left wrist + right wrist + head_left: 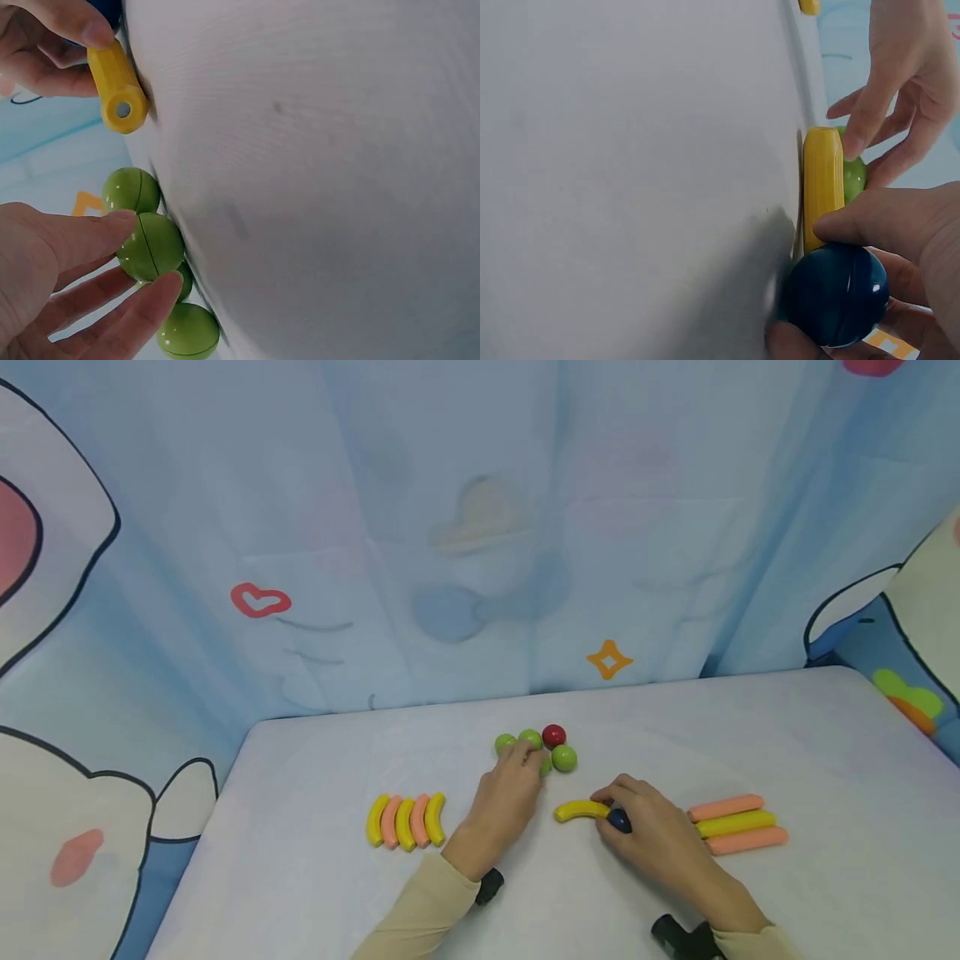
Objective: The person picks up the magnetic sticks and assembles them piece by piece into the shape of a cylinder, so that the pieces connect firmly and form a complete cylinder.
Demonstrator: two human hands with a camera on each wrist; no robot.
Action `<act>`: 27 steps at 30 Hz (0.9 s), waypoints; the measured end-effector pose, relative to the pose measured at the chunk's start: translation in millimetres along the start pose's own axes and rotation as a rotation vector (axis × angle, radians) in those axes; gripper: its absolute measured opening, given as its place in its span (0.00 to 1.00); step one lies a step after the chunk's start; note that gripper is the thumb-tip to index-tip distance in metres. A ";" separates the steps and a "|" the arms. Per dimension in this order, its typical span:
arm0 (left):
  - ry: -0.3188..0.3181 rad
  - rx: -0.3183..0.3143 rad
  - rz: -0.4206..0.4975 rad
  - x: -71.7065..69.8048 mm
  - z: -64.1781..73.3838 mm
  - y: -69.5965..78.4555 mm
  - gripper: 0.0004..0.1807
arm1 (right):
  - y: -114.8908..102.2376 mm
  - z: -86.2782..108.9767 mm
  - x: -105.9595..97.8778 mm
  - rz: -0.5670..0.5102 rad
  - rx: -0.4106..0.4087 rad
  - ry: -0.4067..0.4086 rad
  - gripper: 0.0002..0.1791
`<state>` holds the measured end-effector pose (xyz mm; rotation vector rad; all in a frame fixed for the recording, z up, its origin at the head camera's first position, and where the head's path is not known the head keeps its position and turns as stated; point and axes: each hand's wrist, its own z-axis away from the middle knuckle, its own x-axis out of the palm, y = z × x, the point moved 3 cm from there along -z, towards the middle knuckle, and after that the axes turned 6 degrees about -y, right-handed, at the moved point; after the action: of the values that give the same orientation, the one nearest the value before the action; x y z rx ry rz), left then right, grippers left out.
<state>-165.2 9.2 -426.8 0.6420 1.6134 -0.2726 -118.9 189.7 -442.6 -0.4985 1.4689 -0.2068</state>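
Note:
My left hand [504,797] pinches a glossy green ball [152,246] between thumb and fingers, among other green balls [564,758] and one red ball [553,736]. To the right, my right hand [654,831] has its fingers and thumb around a dark blue ball [838,295], low over the white tabletop. A curved yellow banana-shaped piece [581,811] lies against the blue ball, pointing left. The right thumb tip sits where the two pieces meet. In the left wrist view, a round hole shows in the yellow piece's end.
At the left, several yellow and orange curved pieces [406,822] stand side by side in a row. Two orange sticks and one yellow stick [737,825] lie beyond the right hand. A light blue printed curtain [480,568] hangs behind the white table [315,893].

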 end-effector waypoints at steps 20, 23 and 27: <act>-0.129 -0.064 0.112 -6.7 23.9 -4.3 0.13 | -4.0 -4.5 5.8 -0.010 0.040 0.005 0.16; -0.157 -0.084 0.182 -7.5 31.1 -5.4 0.15 | -3.2 -4.4 5.5 -0.010 0.037 0.019 0.16; -0.165 -0.095 0.248 -6.5 37.4 -6.0 0.17 | -3.0 -4.8 6.3 -0.026 0.041 0.030 0.15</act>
<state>-137.1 -17.0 -427.5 0.7200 1.3650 -0.0641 -122.5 183.4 -447.0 -0.4832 1.4848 -0.2654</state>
